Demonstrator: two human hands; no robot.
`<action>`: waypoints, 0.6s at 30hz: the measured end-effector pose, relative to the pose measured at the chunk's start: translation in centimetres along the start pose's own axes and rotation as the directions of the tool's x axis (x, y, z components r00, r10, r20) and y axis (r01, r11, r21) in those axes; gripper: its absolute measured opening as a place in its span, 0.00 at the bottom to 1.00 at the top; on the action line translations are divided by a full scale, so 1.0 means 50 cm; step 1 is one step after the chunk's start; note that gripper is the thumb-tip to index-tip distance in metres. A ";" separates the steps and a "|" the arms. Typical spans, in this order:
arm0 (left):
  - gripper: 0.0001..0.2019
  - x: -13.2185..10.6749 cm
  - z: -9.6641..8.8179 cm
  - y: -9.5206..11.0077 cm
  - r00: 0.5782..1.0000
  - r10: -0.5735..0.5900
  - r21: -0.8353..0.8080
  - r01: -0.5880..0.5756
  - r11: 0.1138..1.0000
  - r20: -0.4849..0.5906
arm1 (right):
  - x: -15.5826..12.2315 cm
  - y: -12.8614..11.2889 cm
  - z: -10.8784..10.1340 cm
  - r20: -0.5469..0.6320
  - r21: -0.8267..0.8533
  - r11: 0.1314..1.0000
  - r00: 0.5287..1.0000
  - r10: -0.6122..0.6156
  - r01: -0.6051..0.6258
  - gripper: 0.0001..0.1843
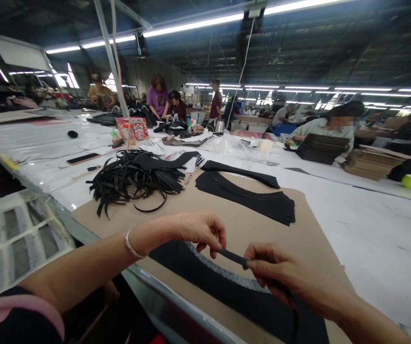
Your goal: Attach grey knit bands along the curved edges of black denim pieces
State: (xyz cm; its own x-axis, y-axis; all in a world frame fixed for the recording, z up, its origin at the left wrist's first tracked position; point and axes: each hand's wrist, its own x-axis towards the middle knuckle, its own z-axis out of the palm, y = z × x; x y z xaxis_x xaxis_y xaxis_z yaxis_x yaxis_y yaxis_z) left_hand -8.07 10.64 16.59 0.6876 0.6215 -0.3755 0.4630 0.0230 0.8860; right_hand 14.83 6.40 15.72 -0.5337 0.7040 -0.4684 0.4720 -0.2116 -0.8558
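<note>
Between my two hands a narrow black strip (pixel 232 257) is held taut. My left hand (pixel 201 231) pinches one end of it. Farther along, my right hand (pixel 271 265) grips the strip, and its loose tail hangs down below that hand. Beneath them lies a curved black fabric panel (pixel 205 282) with a speckled grey band (pixel 223 273) along its inner curve; the right hand hides part of it. A pile of black strips (pixel 137 177) sits beyond my left hand. Past my right hand lie stacked curved black pieces (pixel 244 196).
Brown paper (pixel 309 239) covers part of the white table (pixel 377 229). A phone-like dark object (pixel 82 158), a red snack bag (pixel 133 129) and plastic wrap (pixel 243 148) lie farther back. Co-workers stand or sit around, one (pixel 323 126) behind stacked dark boards (pixel 322 148). A white rack (pixel 19 239) is at left.
</note>
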 end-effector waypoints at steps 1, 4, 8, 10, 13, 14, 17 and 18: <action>0.05 0.000 0.000 -0.002 1.000 -0.003 -0.001 0.003 1.000 0.006 | 0.000 0.000 0.001 -0.003 -0.007 1.000 1.000 0.005 -0.005 0.09; 0.06 0.001 -0.002 -0.004 0.999 -0.032 0.043 0.031 0.999 0.019 | 0.007 0.006 0.000 -0.025 -0.068 0.997 0.999 0.029 -0.031 0.10; 0.03 0.007 -0.017 -0.012 0.994 -0.102 0.094 0.098 0.991 0.033 | 0.022 0.021 -0.010 -0.091 -0.217 0.974 0.995 0.048 -0.067 0.11; 0.04 0.012 -0.027 -0.021 0.989 -0.134 0.055 0.131 0.990 0.060 | 0.025 0.028 -0.017 -0.101 -0.243 0.967 0.993 0.053 -0.077 0.11; 0.06 0.019 -0.037 -0.038 0.983 -0.148 -0.011 0.150 0.989 0.112 | 0.022 0.031 -0.019 -0.089 -0.232 0.968 0.993 0.082 -0.101 0.11; 0.06 0.021 -0.038 -0.042 0.980 -0.147 -0.026 0.152 0.988 0.131 | 0.021 0.029 -0.018 -0.085 -0.230 0.967 0.992 0.094 -0.112 0.11; 0.08 0.026 -0.034 -0.049 0.972 -0.153 -0.033 0.162 0.986 0.181 | 0.017 0.020 -0.009 -0.078 -0.247 0.959 0.989 0.126 -0.141 0.09; 0.08 0.027 -0.031 -0.049 0.968 -0.157 -0.020 0.164 0.986 0.194 | 0.017 0.017 -0.007 -0.080 -0.256 0.955 0.988 0.131 -0.147 0.08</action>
State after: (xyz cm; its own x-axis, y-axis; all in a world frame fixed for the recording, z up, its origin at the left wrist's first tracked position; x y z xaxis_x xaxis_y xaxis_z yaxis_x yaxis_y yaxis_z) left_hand -9.13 12.65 14.32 0.7019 0.4459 -0.5555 0.5580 0.1406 0.8178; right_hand 15.02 7.04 14.69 -0.4097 0.7222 -0.5573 0.7092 -0.1321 -0.6925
